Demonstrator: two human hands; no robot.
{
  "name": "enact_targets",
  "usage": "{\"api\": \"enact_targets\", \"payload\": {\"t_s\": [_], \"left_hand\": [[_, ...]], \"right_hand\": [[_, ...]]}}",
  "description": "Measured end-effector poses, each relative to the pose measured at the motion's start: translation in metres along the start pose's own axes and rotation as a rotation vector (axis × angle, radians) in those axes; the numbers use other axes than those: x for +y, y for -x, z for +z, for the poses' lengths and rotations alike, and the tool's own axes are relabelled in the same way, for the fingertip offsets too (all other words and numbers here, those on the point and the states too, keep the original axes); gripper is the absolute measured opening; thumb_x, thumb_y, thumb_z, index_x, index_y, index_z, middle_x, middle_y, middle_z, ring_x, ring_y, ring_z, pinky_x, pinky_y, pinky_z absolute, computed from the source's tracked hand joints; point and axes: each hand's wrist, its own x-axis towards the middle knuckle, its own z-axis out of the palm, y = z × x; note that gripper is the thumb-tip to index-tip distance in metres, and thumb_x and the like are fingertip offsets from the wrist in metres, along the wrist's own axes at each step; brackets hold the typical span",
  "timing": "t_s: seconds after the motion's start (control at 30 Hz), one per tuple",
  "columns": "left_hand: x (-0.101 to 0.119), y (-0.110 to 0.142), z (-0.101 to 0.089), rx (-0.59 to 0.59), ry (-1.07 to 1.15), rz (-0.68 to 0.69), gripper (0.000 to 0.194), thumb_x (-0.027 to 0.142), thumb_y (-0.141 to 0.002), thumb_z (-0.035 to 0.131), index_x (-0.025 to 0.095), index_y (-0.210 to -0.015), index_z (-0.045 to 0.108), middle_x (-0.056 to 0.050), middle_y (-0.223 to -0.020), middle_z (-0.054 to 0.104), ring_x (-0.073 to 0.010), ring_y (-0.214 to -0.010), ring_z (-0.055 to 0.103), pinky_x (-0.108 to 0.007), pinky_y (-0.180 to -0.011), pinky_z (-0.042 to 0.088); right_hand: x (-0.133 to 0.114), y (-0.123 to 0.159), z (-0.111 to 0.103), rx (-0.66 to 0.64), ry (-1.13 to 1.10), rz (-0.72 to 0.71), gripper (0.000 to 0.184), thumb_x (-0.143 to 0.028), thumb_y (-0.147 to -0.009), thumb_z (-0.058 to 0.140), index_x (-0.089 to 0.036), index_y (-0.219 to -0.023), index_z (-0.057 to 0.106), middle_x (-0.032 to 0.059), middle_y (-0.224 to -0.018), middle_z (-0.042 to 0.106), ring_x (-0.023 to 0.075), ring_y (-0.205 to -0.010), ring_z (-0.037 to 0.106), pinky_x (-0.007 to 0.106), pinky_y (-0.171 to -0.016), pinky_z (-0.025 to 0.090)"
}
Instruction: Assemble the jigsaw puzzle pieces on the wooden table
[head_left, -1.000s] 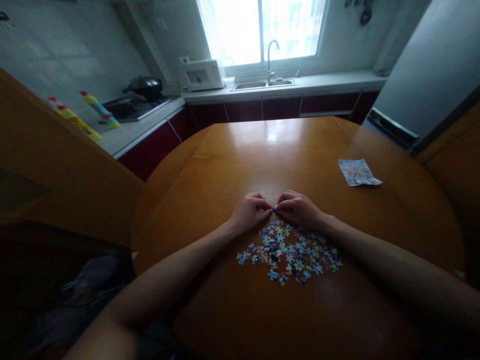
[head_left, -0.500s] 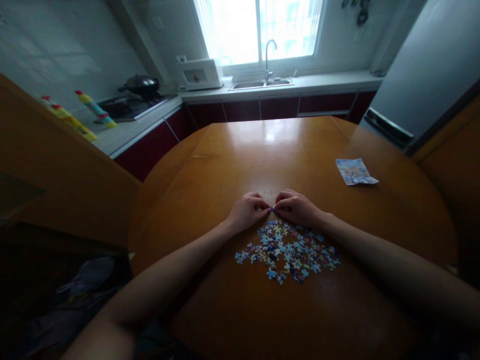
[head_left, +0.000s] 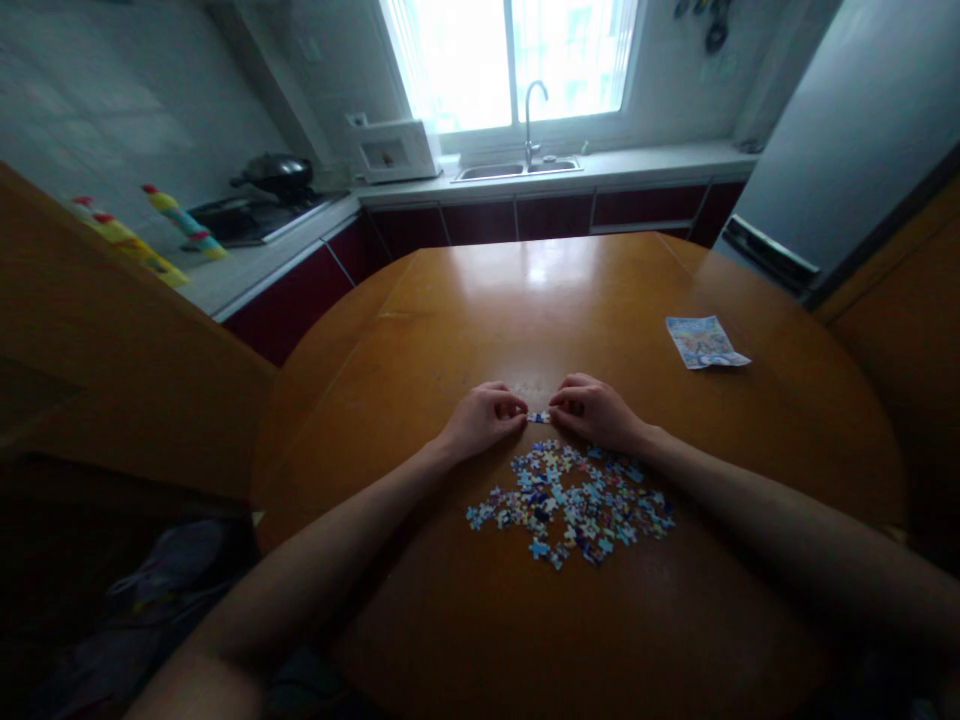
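Small joined jigsaw puzzle pieces [head_left: 538, 417], white and blue, lie on the wooden table between my two hands. My left hand [head_left: 489, 418] is closed in a pinch at their left end, thumb and forefinger touching the edge. At the right end, my right hand [head_left: 596, 410] pinches the other edge, its remaining fingers curled. Just nearer to me spreads a loose pile of puzzle pieces [head_left: 574, 500] in light blue, dark blue, white and yellowish tones. Both wrists rest close to the tabletop.
A creased printed sheet [head_left: 705, 342] lies on the right of the wooden table [head_left: 465, 320]. Beyond the table stand a counter with a sink [head_left: 517, 170], a white microwave [head_left: 397, 150] and a stove with a dark pan [head_left: 277, 173]. A fridge [head_left: 825, 160] is at the right.
My hands have moved slightly apart, the left one leftward, so more of the joined pieces shows between the fingertips. The whole view has shifted a little.
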Motion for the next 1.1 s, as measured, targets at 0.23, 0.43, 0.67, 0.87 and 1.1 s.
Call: {"api": "enact_targets", "payload": {"t_s": [0.23,0.43,0.67,0.87,1.1], "left_hand": [[-0.0021,0.0004,0.0012,-0.041,0.017,-0.006,0.008,0.023,-0.081,0.074,0.019,-0.083,0.08,-0.003,-0.078,0.065,-0.0117,-0.064,0.054,-0.024,-0.059,0.042],[0.0007,0.0001,-0.0011,-0.052,0.031,-0.006,0.009,0.024,-0.082,0.074,0.019,-0.083,0.08,-0.003,-0.078,0.065,-0.0116,-0.065,0.054,-0.024,-0.059,0.042],[0.0015,0.0002,-0.0014,-0.065,0.019,0.009,0.011,0.027,-0.083,0.073,0.019,-0.082,0.08,-0.004,-0.079,0.065,-0.0125,-0.066,0.055,-0.024,-0.061,0.044],[0.0021,0.0,-0.0037,-0.081,0.026,0.012,0.011,0.028,-0.083,0.073,0.019,-0.083,0.08,-0.004,-0.08,0.066,-0.0127,-0.067,0.055,-0.025,-0.063,0.045],[-0.0019,-0.0022,-0.0051,-0.044,0.116,-0.01,0.017,0.033,-0.083,0.075,0.017,-0.088,0.078,-0.003,-0.077,0.064,-0.0116,-0.064,0.052,-0.024,-0.06,0.041]], "right_hand": [[-0.0053,-0.0008,-0.0027,-0.077,0.01,-0.031,0.006,-0.027,-0.086,0.074,-0.024,-0.083,0.077,0.0052,-0.086,0.066,0.0193,-0.084,0.059,0.032,-0.076,0.046],[-0.0035,-0.0007,-0.0017,-0.092,0.005,-0.036,0.008,-0.026,-0.087,0.073,-0.024,-0.084,0.079,0.0054,-0.086,0.066,0.0196,-0.085,0.059,0.033,-0.076,0.046],[-0.0038,-0.0015,-0.0025,-0.096,-0.001,-0.054,0.009,-0.026,-0.088,0.071,-0.024,-0.083,0.079,0.0058,-0.085,0.066,0.0201,-0.084,0.059,0.034,-0.076,0.047],[-0.0052,-0.0025,-0.004,-0.105,-0.004,-0.037,0.008,-0.025,-0.087,0.071,-0.025,-0.083,0.079,0.0055,-0.085,0.067,0.0201,-0.084,0.059,0.034,-0.077,0.046],[-0.0028,-0.0037,-0.0028,-0.084,-0.043,-0.017,0.018,-0.023,-0.093,0.063,-0.02,-0.08,0.076,0.0064,-0.084,0.067,0.0191,-0.083,0.059,0.034,-0.078,0.046]]}}
